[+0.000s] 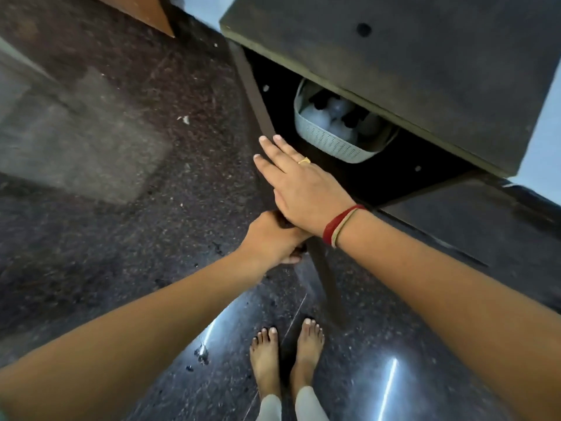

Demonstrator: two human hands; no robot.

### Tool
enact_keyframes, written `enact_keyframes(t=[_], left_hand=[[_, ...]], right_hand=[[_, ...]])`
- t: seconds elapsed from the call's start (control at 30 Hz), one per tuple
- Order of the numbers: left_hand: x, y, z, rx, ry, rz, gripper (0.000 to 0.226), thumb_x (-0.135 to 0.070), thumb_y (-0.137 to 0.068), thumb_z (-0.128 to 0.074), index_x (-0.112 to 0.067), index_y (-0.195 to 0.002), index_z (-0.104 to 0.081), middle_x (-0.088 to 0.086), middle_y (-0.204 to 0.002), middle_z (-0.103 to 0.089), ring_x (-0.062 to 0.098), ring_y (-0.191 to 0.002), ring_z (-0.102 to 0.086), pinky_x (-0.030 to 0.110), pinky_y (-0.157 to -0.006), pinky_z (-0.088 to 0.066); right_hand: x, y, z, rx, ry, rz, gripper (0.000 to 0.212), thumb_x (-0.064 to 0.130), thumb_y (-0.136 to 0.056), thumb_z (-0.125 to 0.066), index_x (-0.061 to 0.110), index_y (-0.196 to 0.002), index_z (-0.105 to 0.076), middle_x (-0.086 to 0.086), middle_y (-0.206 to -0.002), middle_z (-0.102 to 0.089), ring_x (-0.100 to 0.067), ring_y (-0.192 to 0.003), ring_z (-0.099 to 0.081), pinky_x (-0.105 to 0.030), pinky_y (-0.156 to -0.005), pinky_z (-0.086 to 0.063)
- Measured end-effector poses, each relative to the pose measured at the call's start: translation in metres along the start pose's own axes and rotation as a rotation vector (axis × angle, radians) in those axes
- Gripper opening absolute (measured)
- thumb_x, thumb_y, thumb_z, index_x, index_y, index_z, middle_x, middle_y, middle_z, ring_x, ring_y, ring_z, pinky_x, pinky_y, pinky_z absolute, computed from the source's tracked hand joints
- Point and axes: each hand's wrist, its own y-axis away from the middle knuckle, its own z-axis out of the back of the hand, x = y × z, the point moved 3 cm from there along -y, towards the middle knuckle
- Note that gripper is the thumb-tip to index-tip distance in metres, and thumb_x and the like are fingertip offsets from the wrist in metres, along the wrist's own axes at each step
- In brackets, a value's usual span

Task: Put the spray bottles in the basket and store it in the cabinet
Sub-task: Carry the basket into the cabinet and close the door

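Closing the cabinet door (258, 95) appears to be what remains: the pale woven basket (331, 141), holding the spray bottles (334, 112), is already set inside the dark cabinet (394, 71). The right hand (299, 183) is laid flat and open against the door's edge, while the left hand (273, 238) is curled around that edge lower down. A dark speckled stone floor (121, 177), glossy with light reflections, is seen below, with bare feet (285, 354) near the door.
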Motion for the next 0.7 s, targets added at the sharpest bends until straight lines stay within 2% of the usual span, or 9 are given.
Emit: enact_keyframes(t=[0.1,0.23,0.3,0.4,0.5,0.57,0.7], left_hand=[[-0.011,-0.012,-0.039,-0.007,0.066,-0.006,0.018,-0.022,-0.077,-0.075,-0.012,-0.081,-0.06,0.008,-0.067,-0.066,0.01,-0.05,-0.064,0.023,-0.048,-0.053],[-0.033,-0.022,-0.081,-0.102,0.074,-0.065,0.041,-0.031,-0.063,-0.072,-0.013,-0.099,-0.06,0.009,-0.087,-0.071,0.02,-0.071,-0.069,0.04,-0.061,-0.06],[-0.047,-0.026,-0.096,-0.151,0.063,-0.117,0.046,-0.035,-0.058,-0.064,-0.016,-0.1,-0.058,0.008,-0.091,-0.071,0.025,-0.084,-0.069,0.047,-0.072,-0.059],[-0.062,-0.034,-0.114,-0.156,0.031,-0.16,0.049,-0.029,-0.068,-0.061,-0.012,-0.113,-0.052,0.014,-0.102,-0.067,0.033,-0.098,-0.064,0.052,-0.08,-0.055],[-0.073,-0.043,-0.118,-0.222,-0.158,-0.281,0.059,-0.024,-0.077,-0.066,-0.008,-0.128,-0.042,0.015,-0.113,-0.062,0.031,-0.104,-0.06,0.041,-0.082,-0.053],[-0.086,-0.049,-0.117,-0.241,-0.296,-0.384,0.067,-0.025,-0.08,-0.068,-0.007,-0.135,-0.034,0.016,-0.125,-0.055,0.031,-0.114,-0.053,0.036,-0.085,-0.046],[-0.112,-0.056,-0.116,-0.19,-0.599,-0.62,0.083,-0.016,-0.077,-0.073,0.0,-0.143,-0.024,0.026,-0.144,-0.031,0.038,-0.132,-0.03,0.043,-0.109,-0.031]], right_hand=[[-0.031,0.013,0.015,0.102,0.176,0.062,0.061,0.007,-0.093,-0.046,0.013,-0.149,-0.022,-0.013,-0.161,-0.004,-0.025,-0.149,-0.007,-0.038,-0.112,-0.034],[-0.063,0.022,0.034,0.105,0.483,0.166,0.047,0.011,-0.097,-0.035,0.015,-0.144,-0.035,-0.017,-0.159,-0.015,-0.033,-0.146,-0.016,-0.05,-0.118,-0.012],[-0.076,0.021,0.042,0.073,0.611,0.196,0.052,0.011,-0.098,-0.031,0.021,-0.148,-0.023,-0.014,-0.159,-0.014,-0.034,-0.147,-0.013,-0.059,-0.115,-0.006],[-0.094,0.02,0.048,-0.001,0.769,0.222,0.065,0.011,-0.095,-0.029,0.025,-0.151,0.002,-0.012,-0.161,-0.002,-0.034,-0.148,-0.005,-0.065,-0.11,0.001],[-0.109,0.019,0.046,-0.046,0.862,0.14,0.073,0.02,-0.095,-0.041,0.023,-0.151,0.006,-0.011,-0.161,0.002,-0.032,-0.148,-0.001,-0.064,-0.109,0.004],[-0.121,0.019,0.044,-0.082,0.887,0.066,0.075,0.023,-0.093,-0.041,0.023,-0.151,0.006,-0.011,-0.161,0.001,-0.031,-0.148,-0.001,-0.063,-0.11,0.002],[-0.137,0.016,0.042,-0.131,0.876,0.006,0.082,0.021,-0.09,-0.045,0.025,-0.15,0.01,-0.005,-0.162,0.005,-0.03,-0.148,0.001,-0.064,-0.111,-0.002]])
